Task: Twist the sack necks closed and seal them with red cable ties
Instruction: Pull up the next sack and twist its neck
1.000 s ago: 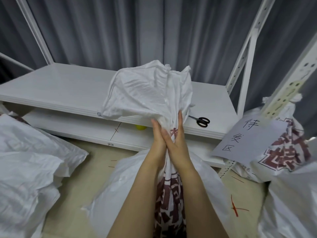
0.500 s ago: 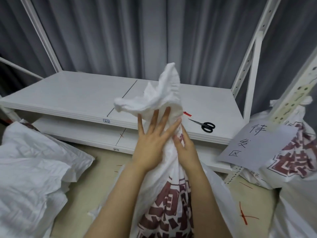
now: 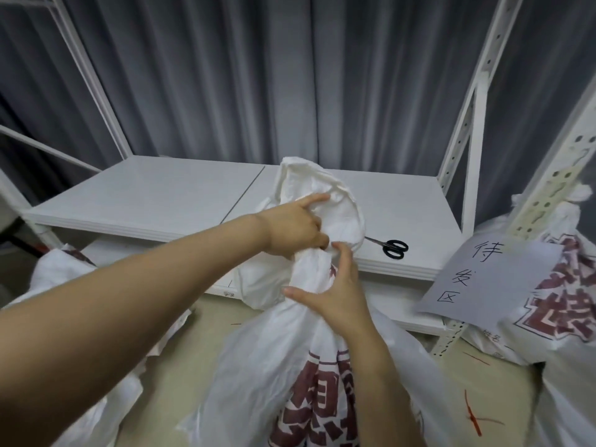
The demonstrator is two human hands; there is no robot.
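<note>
Black scissors [image 3: 392,248] on white shelf [image 3: 145,195]

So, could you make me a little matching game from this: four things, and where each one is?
Things:
1 scissors
2 red cable tie
3 paper sign
4 sack neck

Places:
A on the floor
B held by the left hand and right hand
C on the white shelf
D by the rack post

Pairs: 1-C, 2-A, 3-D, 4-B.
</note>
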